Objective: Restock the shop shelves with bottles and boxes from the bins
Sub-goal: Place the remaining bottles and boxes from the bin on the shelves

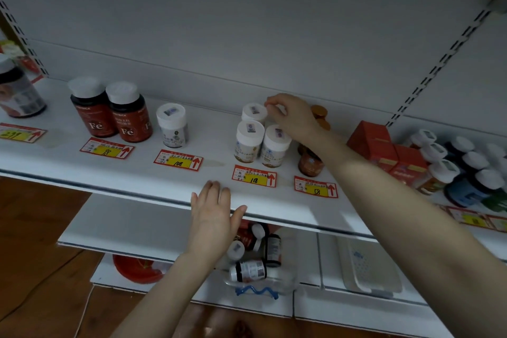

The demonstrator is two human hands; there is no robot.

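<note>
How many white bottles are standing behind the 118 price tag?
3. Two stand side by side: the front-left bottle and the front-right bottle; the back bottle, behind them, is pinched at its lid by the right hand. The hand could hide another.

A plain pale grey back panel (247,22) rises behind the white shelf (137,170), with slotted metal uprights (439,66) running up at the right and far left. Beneath it a lower white shelf (123,228) juts out over a reddish-brown wooden floor (35,228), and the light is dim and even
</note>
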